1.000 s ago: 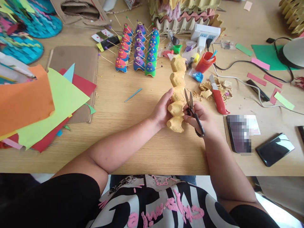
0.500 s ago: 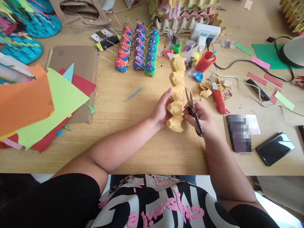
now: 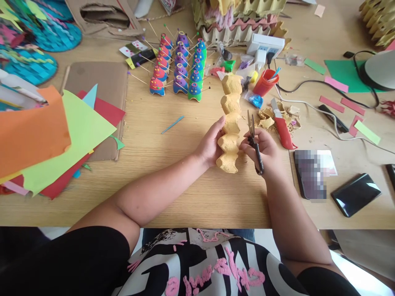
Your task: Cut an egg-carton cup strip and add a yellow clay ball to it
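Observation:
My left hand (image 3: 211, 142) grips a yellow egg carton strip (image 3: 229, 142) by its left side, thumb near the middle cup and the other fingers hidden beneath. The strip is a single row of several cups, bottoms up, pointing away from me. Just to its right, my right hand (image 3: 262, 150) is closed around black-handled scissors (image 3: 255, 144). Their blades point away from me, slightly parted, and stand apart from the strip. Beyond the strip to the left are painted egg carton caterpillars (image 3: 180, 65), red, purple and green, with pins stuck in them.
A red-handled knife (image 3: 283, 127) lies by carton scraps (image 3: 266, 119) on the right. Two phones (image 3: 356, 194) rest near the front right. Coloured paper sheets (image 3: 83, 135) and cardboard (image 3: 92, 74) cover the left. A red cup (image 3: 266, 82), power strip (image 3: 266, 44) and stacked egg trays (image 3: 240, 24) stand behind.
My right hand and the scissors have shifted slightly right, away from the strip, and the blades point more straight ahead. My left hand and the strip stay nearly the same.

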A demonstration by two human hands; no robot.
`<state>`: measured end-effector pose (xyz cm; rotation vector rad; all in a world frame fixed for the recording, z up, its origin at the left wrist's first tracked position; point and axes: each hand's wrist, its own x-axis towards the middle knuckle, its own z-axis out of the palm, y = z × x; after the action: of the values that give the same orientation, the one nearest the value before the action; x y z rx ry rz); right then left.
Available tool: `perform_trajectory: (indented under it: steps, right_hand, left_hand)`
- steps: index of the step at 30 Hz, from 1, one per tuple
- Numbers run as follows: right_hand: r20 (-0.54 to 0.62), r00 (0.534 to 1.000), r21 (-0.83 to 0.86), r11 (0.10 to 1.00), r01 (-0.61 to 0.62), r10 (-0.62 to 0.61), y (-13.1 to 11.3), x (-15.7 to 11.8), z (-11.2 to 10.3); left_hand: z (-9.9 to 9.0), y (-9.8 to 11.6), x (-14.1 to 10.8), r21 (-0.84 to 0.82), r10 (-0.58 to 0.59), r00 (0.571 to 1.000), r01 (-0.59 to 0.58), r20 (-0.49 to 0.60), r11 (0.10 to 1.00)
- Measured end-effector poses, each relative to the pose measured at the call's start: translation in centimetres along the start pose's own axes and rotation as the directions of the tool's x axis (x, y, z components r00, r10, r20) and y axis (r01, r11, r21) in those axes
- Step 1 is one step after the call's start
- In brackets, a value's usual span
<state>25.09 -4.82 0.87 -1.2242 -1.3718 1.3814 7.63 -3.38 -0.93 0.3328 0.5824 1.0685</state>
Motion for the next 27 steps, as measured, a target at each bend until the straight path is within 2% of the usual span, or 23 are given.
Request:
perform_trajectory:
  steps: [3, 8, 15, 18, 21, 24, 27]
  right_hand:
    - [-0.065, 0.998, 0.023, 1.0, -0.006, 0.007, 0.1, 0.1, 0.2]
    - [-0.162, 0.987, 0.165, 0.985, 0.04, -0.013, 0.5, 0.7, 0.4]
    - [-0.087, 0.996, 0.33, 0.944, 0.002, 0.029, 0.4, 0.9, 0.7]
    - [-0.039, 0.999, 0.294, 0.956, 0.001, 0.01, 0.2, 1.0, 0.7]
    - [-0.018, 1.0, 0.27, 0.963, -0.002, 0.007, -0.2, 1.1, 0.6]
    - [-0.016, 0.999, 0.349, 0.937, -0.021, 0.028, -0.6, 1.1, 0.6]
    - [0.025, 0.997, 0.41, 0.909, -0.071, 0.067, -0.7, 1.0, 0.7]
  left_hand:
    - [0.0, -0.5, -0.1, 0.064, 0.047, 0.997, -0.05, 0.053, 0.997]
    - [0.0, -1.5, -0.3, 0.191, 0.207, 0.974, -0.222, 0.094, 0.956]
    - [-0.1, -1.8, -0.6, 0.271, 0.233, 0.954, -0.279, 0.191, 0.921]
    - [-0.2, -1.7, -0.5, 0.255, 0.236, 0.958, -0.273, 0.166, 0.928]
    - [-0.5, -1.6, 0.0, 0.208, 0.252, 0.965, -0.261, 0.07, 0.943]
    - [-0.7, -1.5, 0.5, 0.163, 0.258, 0.966, -0.252, -0.017, 0.954]
    - [-0.5, -1.2, 0.5, 0.149, 0.237, 0.971, -0.231, -0.023, 0.962]
